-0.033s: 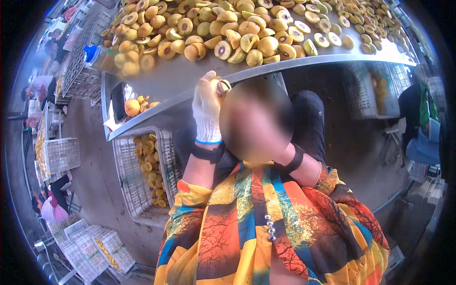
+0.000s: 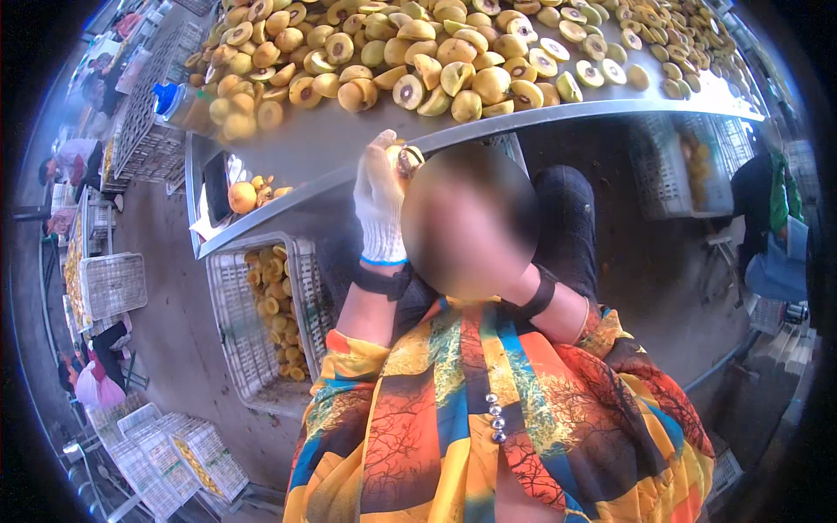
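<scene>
My left hand (image 2: 377,196), in a white knit glove with a blue cuff edge, is raised at the table's near edge. Its fingers are closed around a yellow peach half (image 2: 406,160), whose cut side is partly covered by a thin dark curved shape I cannot make out. My right hand (image 2: 471,231) is close beside it on the right, but a round blur covers the hand, so its fingers and anything in them are hidden. Beyond both hands, many cut peach halves (image 2: 422,70) lie heaped on the metal table (image 2: 349,139).
By my left leg on the floor stands a white plastic crate (image 2: 231,318) with peach halves inside. The table's left corner holds a dark flat object (image 2: 217,187) and fruit pieces (image 2: 243,197). A blue-capped bottle (image 2: 167,98) stands farther left. Another crate (image 2: 663,179) sits under the table.
</scene>
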The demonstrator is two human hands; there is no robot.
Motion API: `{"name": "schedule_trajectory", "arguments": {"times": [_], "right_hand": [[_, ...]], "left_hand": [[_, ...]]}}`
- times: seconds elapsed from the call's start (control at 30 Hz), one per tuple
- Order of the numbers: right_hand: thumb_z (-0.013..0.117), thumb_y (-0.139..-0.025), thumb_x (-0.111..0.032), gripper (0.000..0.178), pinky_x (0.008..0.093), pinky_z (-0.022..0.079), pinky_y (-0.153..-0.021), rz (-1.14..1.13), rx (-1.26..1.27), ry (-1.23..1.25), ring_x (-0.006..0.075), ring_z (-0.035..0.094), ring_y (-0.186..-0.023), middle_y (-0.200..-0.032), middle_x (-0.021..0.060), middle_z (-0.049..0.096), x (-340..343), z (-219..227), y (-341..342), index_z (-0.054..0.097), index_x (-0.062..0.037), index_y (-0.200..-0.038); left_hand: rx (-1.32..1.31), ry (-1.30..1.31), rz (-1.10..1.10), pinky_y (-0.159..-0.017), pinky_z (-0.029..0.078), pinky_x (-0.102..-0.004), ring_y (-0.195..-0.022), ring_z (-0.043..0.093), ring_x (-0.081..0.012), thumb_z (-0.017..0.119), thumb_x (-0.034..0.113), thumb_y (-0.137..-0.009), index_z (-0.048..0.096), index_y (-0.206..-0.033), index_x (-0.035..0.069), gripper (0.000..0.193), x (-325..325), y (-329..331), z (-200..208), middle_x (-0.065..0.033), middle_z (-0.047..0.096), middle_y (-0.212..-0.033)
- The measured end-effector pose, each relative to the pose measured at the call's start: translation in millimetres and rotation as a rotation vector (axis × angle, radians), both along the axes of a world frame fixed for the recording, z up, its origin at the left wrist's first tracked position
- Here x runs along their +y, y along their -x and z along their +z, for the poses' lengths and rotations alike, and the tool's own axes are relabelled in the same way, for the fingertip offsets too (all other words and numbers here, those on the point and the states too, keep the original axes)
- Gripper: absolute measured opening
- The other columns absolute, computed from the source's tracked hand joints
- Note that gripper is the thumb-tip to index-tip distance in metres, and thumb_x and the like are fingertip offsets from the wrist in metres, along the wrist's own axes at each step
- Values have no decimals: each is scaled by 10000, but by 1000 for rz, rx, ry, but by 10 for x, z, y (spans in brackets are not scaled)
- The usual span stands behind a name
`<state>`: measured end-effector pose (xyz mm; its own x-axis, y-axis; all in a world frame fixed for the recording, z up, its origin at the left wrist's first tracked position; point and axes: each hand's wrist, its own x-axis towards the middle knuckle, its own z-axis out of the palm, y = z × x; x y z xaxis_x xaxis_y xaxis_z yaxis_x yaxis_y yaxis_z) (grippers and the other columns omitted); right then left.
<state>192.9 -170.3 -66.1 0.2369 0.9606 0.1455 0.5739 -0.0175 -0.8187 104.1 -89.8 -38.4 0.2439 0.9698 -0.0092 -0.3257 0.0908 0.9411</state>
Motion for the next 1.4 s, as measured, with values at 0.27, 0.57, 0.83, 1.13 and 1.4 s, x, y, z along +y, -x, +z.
{"name": "schedule_trajectory", "arguments": {"times": [0.27, 0.57, 0.83, 1.13, 1.4], "right_hand": [[492, -892, -303, 322, 489, 457, -535, 73, 4, 114, 417, 577, -611, -613, 238, 566, -72, 204, 90, 419, 5, -837], [472, -906, -309, 371, 459, 465, -614, 184, 125, 306, 446, 583, -721, -707, 276, 579, -7, 367, 15, 491, 61, -887], [440, -920, -320, 369, 401, 461, -572, 227, 222, 331, 361, 579, -608, -627, 194, 561, -96, 175, 34, 506, 43, -922], [466, -918, -405, 344, 195, 189, -356, 657, 1419, 641, 17, 251, -391, -523, -74, 313, -77, 173, -161, 496, -62, -909], [597, -760, -280, 253, 398, 497, -639, 597, -681, 546, 300, 625, -743, -769, 111, 640, -189, -790, -249, 620, -114, -950]], "left_hand": [[150, 119, 30, -586, 464, -245, -637, 560, -140, 437, 389, -927, 594, -970, -2, 424, 65, 94, 34, -80, 598, -775], [99, 274, 99, -526, 476, -256, -574, 592, -165, 597, 323, -856, 617, -815, 13, 314, 60, 132, 99, -118, 631, -726], [95, 371, -78, -458, 465, -260, -488, 574, -173, 598, 325, -856, 614, -768, 9, 328, 98, 116, -72, -108, 616, -647], [-132, 550, 16, -385, 431, -277, -532, 579, -218, 405, 527, -894, 552, -855, 88, 465, 135, 290, 100, -99, 600, -717], [1686, -298, 138, -757, 471, -344, -825, 622, -247, 627, 330, -794, 602, -1044, 35, 387, 570, 1951, 310, -135, 644, -904]]}}
